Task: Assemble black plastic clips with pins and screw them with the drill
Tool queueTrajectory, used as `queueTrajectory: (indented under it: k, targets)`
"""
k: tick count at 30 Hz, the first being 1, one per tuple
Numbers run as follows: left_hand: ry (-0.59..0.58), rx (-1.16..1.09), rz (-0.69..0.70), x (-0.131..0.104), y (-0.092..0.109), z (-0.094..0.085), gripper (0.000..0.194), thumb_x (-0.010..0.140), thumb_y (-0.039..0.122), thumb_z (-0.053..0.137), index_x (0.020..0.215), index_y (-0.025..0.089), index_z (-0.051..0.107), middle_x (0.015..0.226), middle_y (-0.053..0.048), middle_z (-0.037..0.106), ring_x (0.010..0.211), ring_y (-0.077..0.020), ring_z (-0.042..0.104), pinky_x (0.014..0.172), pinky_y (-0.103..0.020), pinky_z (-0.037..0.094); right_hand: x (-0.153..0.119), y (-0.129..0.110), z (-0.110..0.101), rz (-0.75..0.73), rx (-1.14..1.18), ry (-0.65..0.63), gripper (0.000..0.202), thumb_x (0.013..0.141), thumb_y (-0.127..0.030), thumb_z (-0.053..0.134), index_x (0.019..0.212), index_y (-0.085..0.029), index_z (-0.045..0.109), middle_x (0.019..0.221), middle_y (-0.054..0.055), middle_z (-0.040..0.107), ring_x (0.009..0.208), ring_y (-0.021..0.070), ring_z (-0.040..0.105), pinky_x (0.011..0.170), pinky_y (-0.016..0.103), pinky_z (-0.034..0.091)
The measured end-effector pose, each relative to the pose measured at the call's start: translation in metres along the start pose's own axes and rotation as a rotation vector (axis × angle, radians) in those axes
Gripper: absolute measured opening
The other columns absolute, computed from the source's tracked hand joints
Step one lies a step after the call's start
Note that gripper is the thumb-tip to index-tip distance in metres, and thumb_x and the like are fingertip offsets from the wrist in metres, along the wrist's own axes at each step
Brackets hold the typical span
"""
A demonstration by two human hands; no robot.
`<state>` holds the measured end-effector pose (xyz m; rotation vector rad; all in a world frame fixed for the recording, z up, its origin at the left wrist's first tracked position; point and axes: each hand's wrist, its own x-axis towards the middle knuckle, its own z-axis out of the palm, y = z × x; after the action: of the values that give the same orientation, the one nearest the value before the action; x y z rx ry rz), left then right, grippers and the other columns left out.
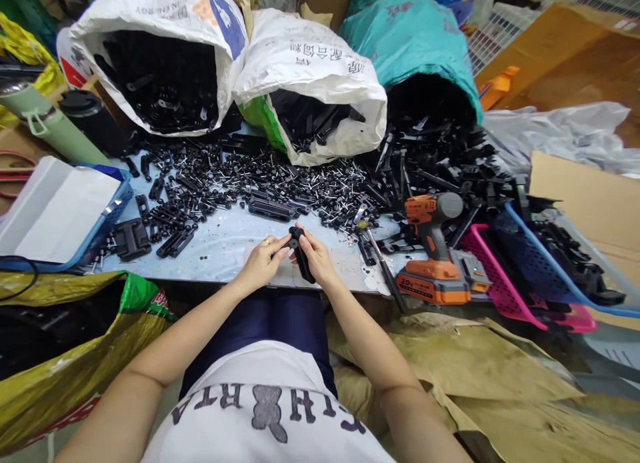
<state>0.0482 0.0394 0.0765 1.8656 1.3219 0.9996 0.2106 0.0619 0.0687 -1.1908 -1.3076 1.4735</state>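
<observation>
Just above the table's front edge, a black plastic part (303, 262) with a rounded top end is held between both hands. My right hand (319, 255) is closed around its upper right side, thumb along it. My left hand (265, 260) pinches at the top end from the left; whether a separate small piece is in those fingers cannot be made out. Behind the hands lie long black plastic parts (271, 208) and a wide heap of screws with black pieces (280, 173). A screwdriver (383, 260) rests to the right of my right hand.
An orange cordless drill (433, 250) stands at the right, beside a pink basket (480, 250) and a blue basket (530, 250). White sacks (310, 56) and a teal sack (410, 36) of black parts line the back. At left are a blue tray (107, 216) and a green bottle (55, 126).
</observation>
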Motion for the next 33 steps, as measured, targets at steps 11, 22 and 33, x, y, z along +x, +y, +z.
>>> queueTrajectory:
  k: [11, 22, 33]
  targets:
    - [0.223, 0.045, 0.092, -0.006, 0.012, 0.008, 0.034, 0.093, 0.028, 0.042, 0.123, 0.018, 0.055, 0.084, -0.004, 0.055, 0.078, -0.0132, 0.055, 0.075, -0.027, 0.048, -0.012, -0.006, 0.000, -0.337, -0.333, -0.039, 0.047, 0.089, -0.045, 0.045, 0.134, -0.031, 0.045, 0.098, 0.003, 0.058, 0.057, 0.0076, 0.056, 0.052, 0.025, 0.054]
    - [0.387, -0.032, 0.143, 0.002, 0.016, 0.015, 0.033, 0.094, 0.029, 0.039, 0.118, 0.017, 0.058, 0.090, -0.007, 0.059, 0.080, -0.0138, 0.057, 0.075, -0.029, 0.050, -0.020, 0.000, 0.038, -0.380, -0.361, 0.248, 0.053, 0.090, -0.051, 0.039, 0.134, -0.023, 0.047, 0.110, 0.011, 0.062, 0.091, 0.0206, 0.063, 0.082, 0.037, 0.054]
    - [0.203, 0.311, -0.193, -0.011, -0.022, 0.018, 0.049, 0.084, 0.023, 0.047, 0.133, 0.017, 0.042, 0.115, -0.014, 0.056, 0.107, -0.0262, 0.055, 0.088, -0.043, 0.046, 0.069, -0.015, -0.042, -0.336, -1.064, 0.157, 0.041, 0.094, -0.037, 0.035, 0.130, -0.024, 0.049, 0.116, 0.009, 0.058, 0.103, 0.0208, 0.053, 0.086, 0.035, 0.045]
